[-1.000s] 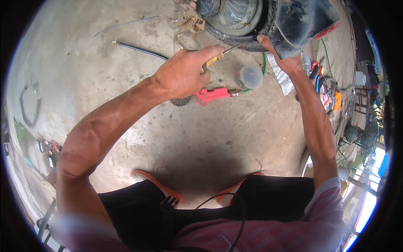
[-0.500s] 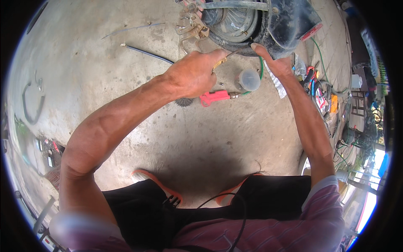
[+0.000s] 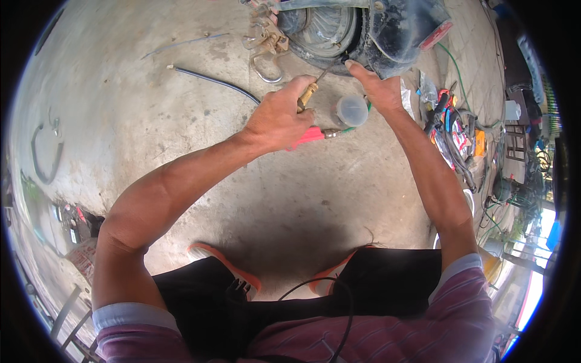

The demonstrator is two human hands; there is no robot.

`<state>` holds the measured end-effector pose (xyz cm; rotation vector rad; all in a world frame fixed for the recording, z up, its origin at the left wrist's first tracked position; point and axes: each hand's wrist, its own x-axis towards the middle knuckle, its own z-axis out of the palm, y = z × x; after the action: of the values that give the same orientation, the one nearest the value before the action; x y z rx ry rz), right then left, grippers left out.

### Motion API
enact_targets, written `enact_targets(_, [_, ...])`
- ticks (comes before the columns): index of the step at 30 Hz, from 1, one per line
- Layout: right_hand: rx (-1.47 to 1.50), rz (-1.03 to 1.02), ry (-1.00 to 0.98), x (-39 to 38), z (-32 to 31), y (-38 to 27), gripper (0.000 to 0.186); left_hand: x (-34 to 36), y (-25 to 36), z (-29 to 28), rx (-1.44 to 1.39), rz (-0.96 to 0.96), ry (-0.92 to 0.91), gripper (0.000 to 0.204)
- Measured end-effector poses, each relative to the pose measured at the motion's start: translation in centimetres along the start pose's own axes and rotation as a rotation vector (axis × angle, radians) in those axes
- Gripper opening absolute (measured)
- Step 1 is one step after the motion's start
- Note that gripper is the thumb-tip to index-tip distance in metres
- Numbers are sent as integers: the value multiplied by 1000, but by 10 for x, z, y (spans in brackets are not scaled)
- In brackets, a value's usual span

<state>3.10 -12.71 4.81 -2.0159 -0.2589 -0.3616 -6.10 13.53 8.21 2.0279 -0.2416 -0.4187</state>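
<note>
My left hand (image 3: pixel 279 116) is closed around the yellowish handle of a screwdriver-like tool (image 3: pixel 307 97). The tool's thin metal shaft slants up and away toward the rim of a dusty motorcycle wheel. My right hand (image 3: pixel 382 92) grips the near side of the black tyre (image 3: pixel 311 55), below a dark mudguard (image 3: pixel 396 37). Its thumb rests by a small black piece at the tyre's edge, too small to name; its other fingers are hidden. Just past my left hand lies a pink air blow gun (image 3: pixel 310 138), partly covered by that hand.
Between my hands stands a clear round tub (image 3: pixel 351 111), with a green hose (image 3: pixel 347 129) beside it. A black tube (image 3: pixel 218 78) lies on the concrete floor (image 3: pixel 284 199) at left. Tools and packets (image 3: pixel 457 130) are heaped at right. A metal bracket (image 3: pixel 266 36) adjoins the wheel.
My left hand and the tool have drawn slightly back from the wheel, showing more of the yellow handle. The whole scene has shifted a little left and up. My right hand keeps its place at the tyre.
</note>
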Motion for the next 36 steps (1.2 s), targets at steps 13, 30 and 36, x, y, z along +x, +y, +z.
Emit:
enact_targets(13, [-71,231,-7,-4,-2,-9,52,13,-8,-13,207,133,62,60])
enact_targets(30, [-202,367,-145,-2,-14,-38,54,23,-30,12,68,88,116,69])
enact_targets(36, [-82,183,-124,-3,-12,-27,48,36,-48,-14,283,325,88,70])
